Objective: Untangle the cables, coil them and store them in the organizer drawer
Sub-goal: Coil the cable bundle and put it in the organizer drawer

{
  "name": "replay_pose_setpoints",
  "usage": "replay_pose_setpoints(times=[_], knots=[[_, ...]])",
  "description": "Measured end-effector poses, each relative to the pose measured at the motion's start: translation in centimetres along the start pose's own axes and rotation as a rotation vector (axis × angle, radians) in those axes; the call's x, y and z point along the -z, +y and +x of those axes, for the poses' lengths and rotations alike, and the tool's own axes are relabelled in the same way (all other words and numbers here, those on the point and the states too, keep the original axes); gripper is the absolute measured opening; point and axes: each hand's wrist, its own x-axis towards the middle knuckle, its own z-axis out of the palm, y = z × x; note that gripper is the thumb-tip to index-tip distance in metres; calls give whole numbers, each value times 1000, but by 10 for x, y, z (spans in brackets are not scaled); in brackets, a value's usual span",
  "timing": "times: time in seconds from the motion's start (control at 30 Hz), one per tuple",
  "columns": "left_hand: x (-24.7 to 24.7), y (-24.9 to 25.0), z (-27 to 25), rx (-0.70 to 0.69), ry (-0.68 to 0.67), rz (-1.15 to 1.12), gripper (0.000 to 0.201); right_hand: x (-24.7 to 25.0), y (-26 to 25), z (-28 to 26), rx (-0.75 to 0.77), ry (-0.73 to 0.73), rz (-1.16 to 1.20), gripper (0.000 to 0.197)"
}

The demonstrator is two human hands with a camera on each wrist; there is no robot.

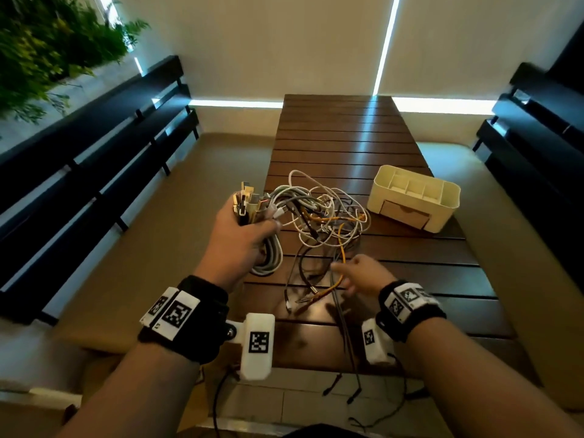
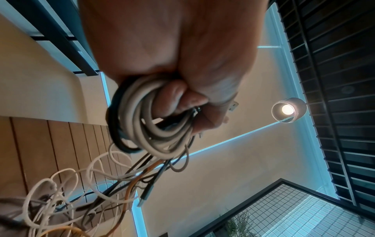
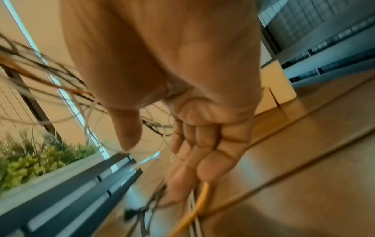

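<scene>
My left hand [image 1: 249,232] is raised over the table's left edge and grips a bundle of cables [image 1: 252,203], plugs sticking up from the fist. Grey loops [image 2: 150,126] of that bundle hang below the curled fingers. From it a tangle [image 1: 331,213] of white, grey, black and orange cables spreads on the table. My right hand [image 1: 350,273] hovers low over the near strands, fingers straight, its fingertips [image 3: 205,173] against an orange cable [image 3: 202,198]. The cream organizer [image 1: 442,197] stands at the right, its brown drawer [image 1: 404,213] closed.
The dark slatted wooden table [image 1: 347,137] runs away from me between two cushioned benches with black slatted backs [image 1: 94,147]. Several cable ends [image 1: 350,393] dangle over the near table edge. Green plants [image 1: 47,42] are at the far left.
</scene>
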Motion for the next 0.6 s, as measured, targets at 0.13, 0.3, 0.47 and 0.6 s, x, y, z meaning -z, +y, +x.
replay_pose_setpoints(times=[0.13,0.3,0.47,0.6], knots=[[0,-2,-14,4,-11,5,30,-29,33,-1,-53,-88,-486,36],[-7,-8,-31,39,22,-8,30,-41,50,-4,62,-2,-757,34],[-12,-8,-47,71,61,-31,29,3,45,-4,162,167,-696,23],[-14,-10,-54,85,90,-39,30,70,15,-9,306,518,-448,15]])
